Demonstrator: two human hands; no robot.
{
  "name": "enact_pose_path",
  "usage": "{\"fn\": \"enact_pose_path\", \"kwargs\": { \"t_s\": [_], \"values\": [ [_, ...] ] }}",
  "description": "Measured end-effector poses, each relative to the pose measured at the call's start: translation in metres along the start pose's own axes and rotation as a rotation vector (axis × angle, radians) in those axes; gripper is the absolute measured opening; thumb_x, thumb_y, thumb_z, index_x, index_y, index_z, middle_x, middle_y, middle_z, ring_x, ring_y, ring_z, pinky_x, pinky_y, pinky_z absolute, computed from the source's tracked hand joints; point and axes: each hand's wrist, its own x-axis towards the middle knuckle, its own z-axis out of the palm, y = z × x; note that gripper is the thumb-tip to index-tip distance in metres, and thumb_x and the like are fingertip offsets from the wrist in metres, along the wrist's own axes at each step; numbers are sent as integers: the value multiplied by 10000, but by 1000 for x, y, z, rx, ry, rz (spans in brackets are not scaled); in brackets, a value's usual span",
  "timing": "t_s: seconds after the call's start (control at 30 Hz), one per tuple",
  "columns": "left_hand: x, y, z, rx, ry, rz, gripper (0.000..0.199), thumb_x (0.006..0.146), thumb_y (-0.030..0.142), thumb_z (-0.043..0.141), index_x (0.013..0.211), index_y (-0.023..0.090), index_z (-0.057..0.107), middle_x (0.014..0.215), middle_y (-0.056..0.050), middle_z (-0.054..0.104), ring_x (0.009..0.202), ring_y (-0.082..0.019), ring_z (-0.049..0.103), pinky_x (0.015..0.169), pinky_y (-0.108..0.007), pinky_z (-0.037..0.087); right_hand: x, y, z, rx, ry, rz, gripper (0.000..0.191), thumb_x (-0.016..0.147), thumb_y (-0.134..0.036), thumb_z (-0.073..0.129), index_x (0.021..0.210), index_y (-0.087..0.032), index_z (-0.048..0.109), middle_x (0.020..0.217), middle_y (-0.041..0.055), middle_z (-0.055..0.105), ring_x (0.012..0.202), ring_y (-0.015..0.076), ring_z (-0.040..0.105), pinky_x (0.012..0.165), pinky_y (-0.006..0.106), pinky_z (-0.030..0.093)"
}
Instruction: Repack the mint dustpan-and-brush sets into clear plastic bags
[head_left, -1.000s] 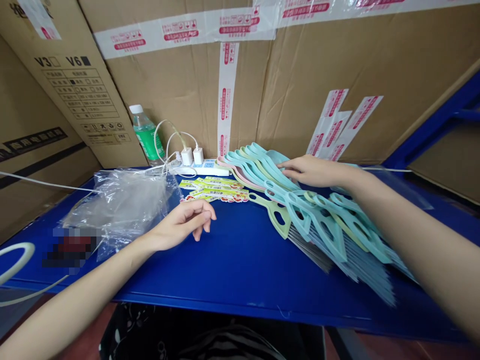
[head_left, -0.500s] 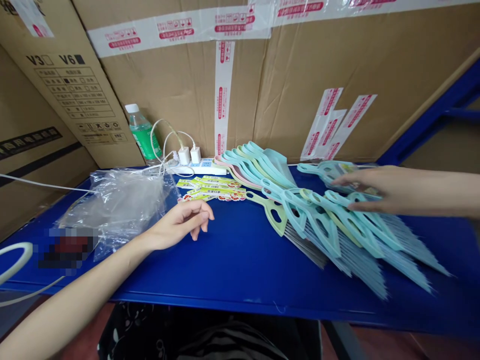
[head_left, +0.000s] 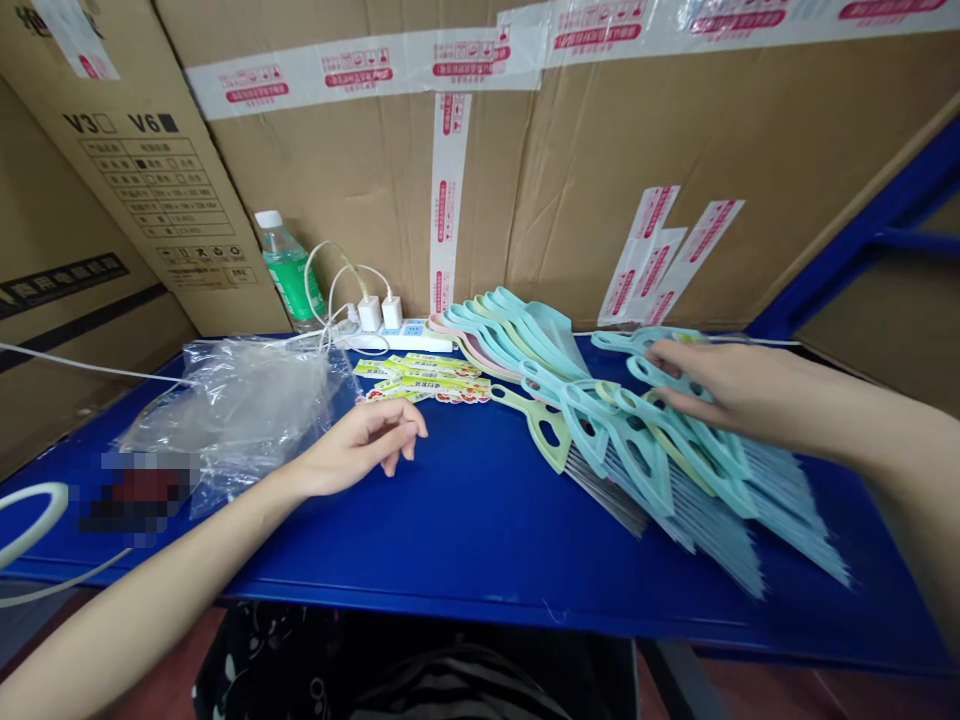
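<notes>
My right hand (head_left: 686,385) is closed around the upper part of a light blue hand brush (head_left: 731,455), thumb below and fingers above its handle. That brush lies over a spread row of other hand brushes (head_left: 641,465), mostly light blue with some pale green, bristles pointing to the lower right. Behind my right hand is another light blue handled piece (head_left: 611,341), partly covered. My left hand (head_left: 379,435) hovers at the middle, loosely curled with fingers apart and nothing in it. Nearest to it are yellow-green printed labels (head_left: 424,380).
Nested dustpans (head_left: 517,335) in light blue, green and pink lie behind the brushes. Clear plastic bags (head_left: 240,410) lie at left, near a bottle (head_left: 291,275) and a power strip (head_left: 420,338) with white cables. Cardboard boxes (head_left: 360,190) wall the back of the blue table (head_left: 420,545).
My right hand has moved left and closed on the topmost brush, which has shifted up and to the left. My left hand has stayed in place.
</notes>
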Motion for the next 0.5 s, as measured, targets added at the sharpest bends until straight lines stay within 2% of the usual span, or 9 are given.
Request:
{"fn": "enact_pose_path", "kwargs": {
  "t_s": [0.13,0.2,0.37,0.5],
  "values": [
    [0,0,0,21,-1,4,238,930,386,482,875,167,556,707,37,558,490,-52,523,481,-188,416,2,-6,0,104,296,-216,310,895,-276,363,1088,-143,566,1023,195,675,868,294,658,708,398,497],
    [-1,-1,0,36,2,6,232,932,376,470,879,166,554,711,37,555,493,-51,522,482,-186,417,3,-13,-2,125,421,-331,380,931,-298,315,1153,-118,566,1053,201,670,881,290,654,731,406,505],
    [-2,-1,1,137,4,23,216,942,338,417,897,171,546,727,30,559,509,-59,514,487,-187,430,12,-37,-6,94,560,-478,380,955,-249,295,1149,-120,595,939,145,657,749,240,610,673,366,483],
    [-2,-4,2,480,81,93,197,947,261,380,865,189,545,742,13,590,626,-106,566,604,-238,483,24,-51,2,26,662,-464,303,932,-159,368,1092,-140,625,845,103,628,713,211,570,643,322,430]
  ]
}}
